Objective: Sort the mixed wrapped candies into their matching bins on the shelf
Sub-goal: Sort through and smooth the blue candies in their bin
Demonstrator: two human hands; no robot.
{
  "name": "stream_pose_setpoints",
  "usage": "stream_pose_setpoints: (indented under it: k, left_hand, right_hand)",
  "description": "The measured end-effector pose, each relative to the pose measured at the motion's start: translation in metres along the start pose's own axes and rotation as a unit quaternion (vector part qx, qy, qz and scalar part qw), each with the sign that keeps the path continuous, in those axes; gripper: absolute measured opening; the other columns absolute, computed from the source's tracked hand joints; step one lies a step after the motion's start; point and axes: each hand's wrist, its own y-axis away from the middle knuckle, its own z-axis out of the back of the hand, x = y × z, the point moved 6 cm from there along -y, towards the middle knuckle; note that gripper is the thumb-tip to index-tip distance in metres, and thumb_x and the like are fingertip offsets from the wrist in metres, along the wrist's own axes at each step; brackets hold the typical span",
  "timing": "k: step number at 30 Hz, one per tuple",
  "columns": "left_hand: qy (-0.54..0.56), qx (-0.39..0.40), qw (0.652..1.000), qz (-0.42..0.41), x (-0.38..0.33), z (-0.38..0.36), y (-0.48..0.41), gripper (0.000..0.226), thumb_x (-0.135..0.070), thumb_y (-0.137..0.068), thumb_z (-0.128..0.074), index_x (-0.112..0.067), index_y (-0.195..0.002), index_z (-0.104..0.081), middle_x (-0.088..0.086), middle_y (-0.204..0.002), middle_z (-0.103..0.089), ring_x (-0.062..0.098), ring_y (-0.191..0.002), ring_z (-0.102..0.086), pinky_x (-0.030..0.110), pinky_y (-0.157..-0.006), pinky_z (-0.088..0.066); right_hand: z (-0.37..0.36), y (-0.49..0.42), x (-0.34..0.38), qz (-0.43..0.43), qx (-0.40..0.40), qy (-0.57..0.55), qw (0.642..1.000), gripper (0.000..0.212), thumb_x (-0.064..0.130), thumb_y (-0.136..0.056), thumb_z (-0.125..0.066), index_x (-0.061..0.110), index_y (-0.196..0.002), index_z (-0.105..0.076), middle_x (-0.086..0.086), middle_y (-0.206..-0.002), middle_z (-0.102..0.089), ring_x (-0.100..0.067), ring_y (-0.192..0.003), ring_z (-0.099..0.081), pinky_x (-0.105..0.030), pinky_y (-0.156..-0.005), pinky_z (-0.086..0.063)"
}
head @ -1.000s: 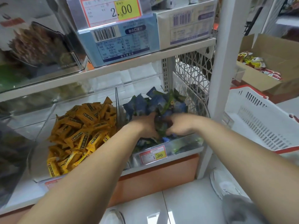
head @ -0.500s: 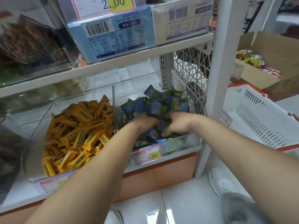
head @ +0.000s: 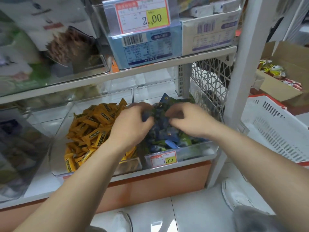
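Reaching over the right-hand clear bin (head: 197,152), the left hand (head: 133,126) and right hand (head: 189,119) curl their fingers round a clump of blue-green candies (head: 159,110) held between them; orange candies (head: 93,128) fill the neighbouring bin.

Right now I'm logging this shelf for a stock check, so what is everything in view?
orange candies: many, orange-yellow, left clear bin, lower shelf
blue and green candies: many, mixed, right clear bin
clear bins: two, transparent, side by side
price tags: two seen clearly, white and yellow; 1.00 on right bin, 2.00 above
blue box: one, upper shelf
white box: one, right of the blue box
basket: one, white with red rim, right of the shelf
cardboard box: one, brown, holds snack packets, behind the basket
left hand: grips blue and green candies
right hand: pinches the same pile
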Motion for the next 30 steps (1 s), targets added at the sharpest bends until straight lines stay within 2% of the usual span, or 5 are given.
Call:
stream_pose_setpoints:
  k: [8, 11, 13, 23, 30]
  left_hand:
    - [-0.024, 0.043, 0.997, 0.054, 0.05, -0.01, 0.019, 0.064, -0.035, -0.081, -0.069, -0.024, -0.139, -0.044, 0.006, -0.126, -0.061, 0.027, -0.108, -0.062, 0.037, -0.084, -0.054]
    - [-0.033, 0.038, 0.997, 0.052, 0.054, -0.013, 0.018, 0.057, -0.039, -0.081, -0.067, -0.026, -0.132, -0.045, 0.004, -0.118, -0.064, 0.026, -0.101, -0.063, 0.035, -0.078, -0.055]
    - [-0.036, 0.043, 0.997, 0.058, 0.056, -0.012, 0.016, 0.053, -0.042, -0.079, -0.066, -0.029, -0.127, -0.045, 0.0, -0.108, -0.064, 0.022, -0.089, -0.062, 0.032, -0.069, -0.054]
    - [-0.031, 0.051, 0.997, 0.052, 0.06, -0.011, 0.018, 0.059, -0.054, -0.075, -0.058, -0.036, -0.128, -0.039, -0.007, -0.109, -0.061, 0.014, -0.081, -0.056, 0.027, -0.058, -0.049]
    - [-0.01, 0.056, 0.997, 0.053, 0.063, -0.014, 0.018, 0.058, -0.054, -0.075, -0.059, -0.038, -0.127, -0.039, -0.009, -0.108, -0.061, 0.009, -0.079, -0.051, 0.014, -0.051, -0.036]
  right_hand:
    - [-0.101, -0.042, 0.025, 0.1, 0.31, 0.086, 0.941, 0.018, 0.046, -0.088, -0.064, 0.032, -0.092, -0.075, 0.005, -0.125, -0.061, -0.016, -0.116, -0.054, -0.043, -0.102, -0.044]
    - [-0.124, -0.041, -0.006, 0.035, 0.39, 0.261, 0.882, 0.06, 0.08, -0.075, -0.052, 0.046, -0.123, -0.065, 0.008, -0.164, -0.02, -0.023, -0.152, -0.002, -0.054, -0.121, -0.011]
    - [-0.132, -0.041, -0.012, 0.039, 0.381, 0.335, 0.861, 0.07, 0.081, -0.075, -0.05, 0.046, -0.135, -0.056, 0.011, -0.165, -0.01, -0.023, -0.151, 0.012, -0.058, -0.12, -0.001]
    - [-0.069, -0.063, -0.015, 0.105, 0.206, 0.416, 0.879, 0.036, 0.055, -0.077, -0.068, 0.026, -0.098, -0.07, 0.008, -0.13, -0.052, -0.026, -0.121, -0.043, -0.041, -0.088, -0.047]
    - [-0.036, -0.078, -0.024, 0.085, 0.154, 0.377, 0.909, 0.054, 0.05, -0.078, -0.072, 0.024, -0.125, -0.065, 0.009, -0.138, -0.052, -0.021, -0.113, -0.054, -0.034, -0.081, -0.05]
